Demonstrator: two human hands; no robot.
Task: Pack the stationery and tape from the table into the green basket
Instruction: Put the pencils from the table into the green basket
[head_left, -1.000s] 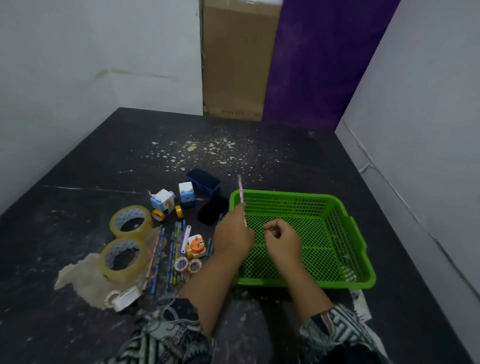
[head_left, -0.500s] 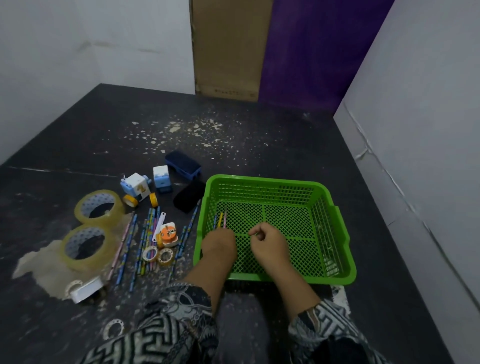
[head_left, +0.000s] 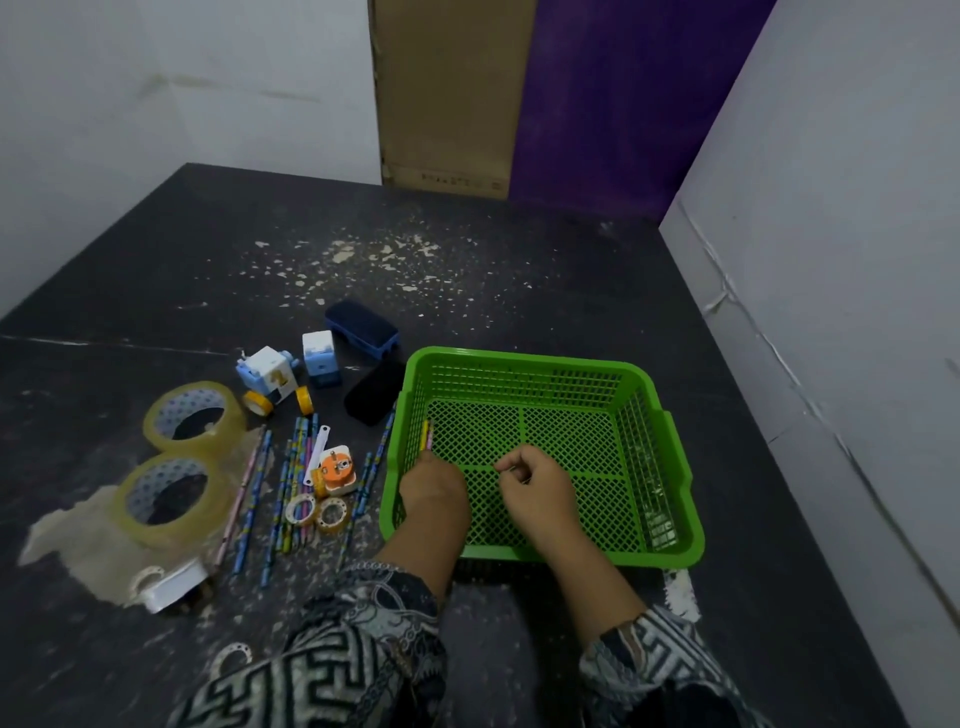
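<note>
The green basket (head_left: 519, 358) sits on the dark table right of centre. My left hand (head_left: 434, 486) is down inside its left side, gripping a few pencils (head_left: 426, 434) that lie against the mesh floor by the left wall. My right hand (head_left: 535, 486) hovers over the basket's middle with fingers curled and nothing visible in it. Left of the basket lie several loose pencils (head_left: 291, 483), two big clear tape rolls (head_left: 192, 415) (head_left: 166, 493) and two small tape rolls (head_left: 301, 509).
An orange-and-white plug (head_left: 337, 470), two blue-white sharpeners (head_left: 267, 371), a blue board eraser (head_left: 361, 330), a black one (head_left: 374, 392), small yellow tapes (head_left: 257, 402) and a white dispenser (head_left: 166, 587) lie left. Walls close the table's right and back.
My left hand came down from above the basket's near-left rim, where it held a pencil upright, onto the basket floor. The right hand has kept its place over the basket.
</note>
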